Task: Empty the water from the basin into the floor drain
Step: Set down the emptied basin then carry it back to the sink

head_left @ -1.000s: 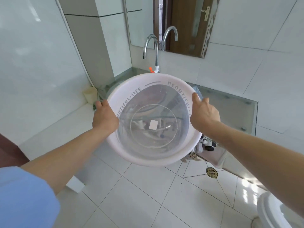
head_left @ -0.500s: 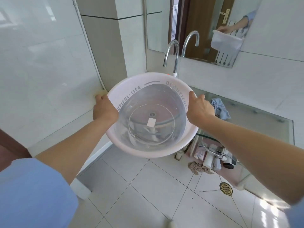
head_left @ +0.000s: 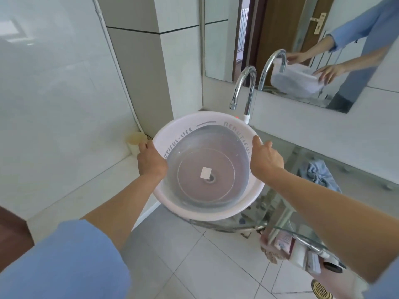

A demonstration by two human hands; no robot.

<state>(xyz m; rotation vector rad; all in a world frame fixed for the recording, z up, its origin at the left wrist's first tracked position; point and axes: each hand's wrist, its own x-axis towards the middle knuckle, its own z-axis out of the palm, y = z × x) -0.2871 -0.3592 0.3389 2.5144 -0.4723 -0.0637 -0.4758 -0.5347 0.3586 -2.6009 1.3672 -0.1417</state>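
Note:
A round, pale pink plastic basin (head_left: 179,134) with grey lettering on its rim holds clear water. A white square label shows at its bottom. My left hand (head_left: 151,161) grips the left rim and my right hand (head_left: 266,158) grips the right rim. The basin is held roughly level over a glass sink, below the spout of a chrome tap (head_left: 243,87). The brass floor drain (head_left: 320,290) lies on the tiled floor at the lower right, partly hidden by my right forearm.
A glass counter (head_left: 356,169) with a blue cloth (head_left: 321,173) runs to the right. Bottles and a rag (head_left: 302,253) sit under it on the floor. A mirror (head_left: 302,39) hangs above. White tiled walls and a ledge (head_left: 71,190) stand on the left.
The basin has shifted back towards the tap and now hangs over the glass sink. The view has tilted up, so the floor drain has slid to the lower right corner.

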